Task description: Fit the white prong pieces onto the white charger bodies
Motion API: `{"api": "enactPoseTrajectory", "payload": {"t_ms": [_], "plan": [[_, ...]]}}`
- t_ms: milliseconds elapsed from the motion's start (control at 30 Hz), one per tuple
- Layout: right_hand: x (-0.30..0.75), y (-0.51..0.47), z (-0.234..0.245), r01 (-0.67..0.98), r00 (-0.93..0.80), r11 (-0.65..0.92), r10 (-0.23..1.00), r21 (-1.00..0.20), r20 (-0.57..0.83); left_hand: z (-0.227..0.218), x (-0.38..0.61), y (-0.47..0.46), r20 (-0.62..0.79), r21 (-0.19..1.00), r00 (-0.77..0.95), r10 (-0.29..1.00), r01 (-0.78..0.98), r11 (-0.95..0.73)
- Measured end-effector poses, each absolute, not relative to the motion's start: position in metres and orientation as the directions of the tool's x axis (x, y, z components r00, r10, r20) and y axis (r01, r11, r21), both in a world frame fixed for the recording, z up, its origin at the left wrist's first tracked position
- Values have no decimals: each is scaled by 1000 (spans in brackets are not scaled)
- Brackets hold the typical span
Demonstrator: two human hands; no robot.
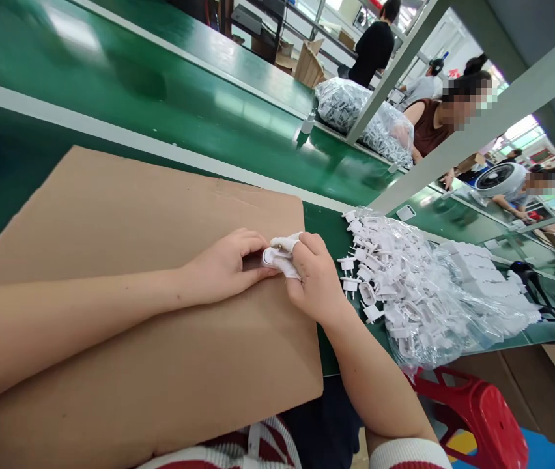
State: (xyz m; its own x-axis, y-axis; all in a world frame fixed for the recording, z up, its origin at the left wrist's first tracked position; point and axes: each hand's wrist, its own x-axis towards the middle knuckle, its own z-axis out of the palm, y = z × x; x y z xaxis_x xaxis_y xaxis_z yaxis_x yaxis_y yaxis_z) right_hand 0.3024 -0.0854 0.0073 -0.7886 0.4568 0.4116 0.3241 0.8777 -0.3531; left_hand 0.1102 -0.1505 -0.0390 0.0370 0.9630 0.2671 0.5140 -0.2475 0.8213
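My left hand [226, 268] pinches one side of a small white plastic part [270, 256] between thumb and fingers, just above the cardboard sheet [160, 202]. From the other side my right hand [317, 277] grips the same part. White soft material [288, 268] covers the right thumb and fingertip area; whether it is finger covers or a folded cloth I cannot tell. The fingers hide much of the part. To the right of my hands lies a heap of white plug-like plastic pieces [395, 280] with metal pins, partly in a clear bag [443, 332].
Beyond the cardboard runs a green work surface [184, 124] with a pale rail. A stuffed clear bag [343, 104] stands across it, near a seated person [426, 124]. A slanting metal post [453, 137] rises at right. Below is a red stool [495, 417].
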Motion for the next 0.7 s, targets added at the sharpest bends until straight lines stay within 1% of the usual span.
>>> {"api": "enactPoseTrajectory", "payload": {"t_ms": [133, 300, 567, 700], "plan": [[302, -83, 3, 323, -776, 885, 450, -335, 441, -39, 110, -150, 277, 821, 40, 960, 510, -258], [304, -81, 1, 317, -737, 872, 473, -372, 482, -38, 110, -151, 277, 825, 38, 960, 504, -257], [298, -84, 7, 318, -781, 899, 428, -301, 454, -36, 110, -150, 280, 819, 45, 959, 510, -263], [296, -85, 6, 371, -775, 882, 466, -290, 427, -35, 111, -149, 266, 824, 50, 963, 507, -254]]}}
